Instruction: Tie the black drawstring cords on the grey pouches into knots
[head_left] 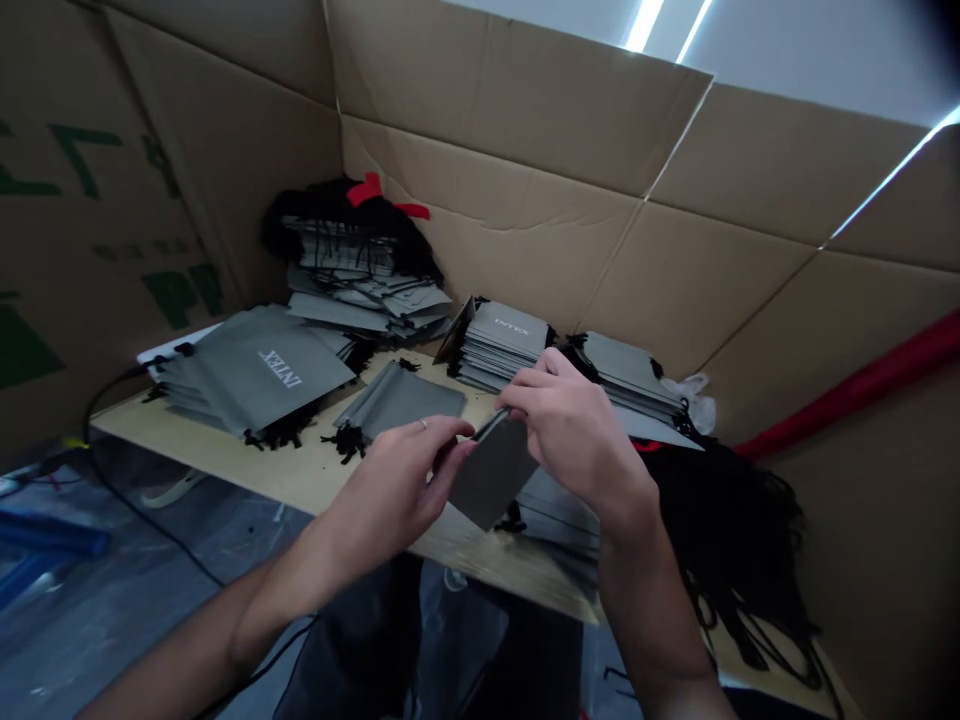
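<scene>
My left hand (409, 480) pinches one end of the gray bag's (495, 478) top, near the table's (307, 472) front edge. My right hand (566, 420) pinches the other end. Loose fingers could drop it.

The single view comes from the camera on the person's head, looking forward and down over the near edge of a wooden tabletop (315, 465), close enough that the left hand (409, 470) and right hand (566, 410) sit just ahead at the centre, with both forearms (300, 580) running in from the bottom edge. It takes in a wide field, with the tabletop's front edge slanting down toward the right and the floor (247, 540) showing at lower left. Past the tabletop, it faces tall cardboard walls (487, 160) at the back.
</scene>
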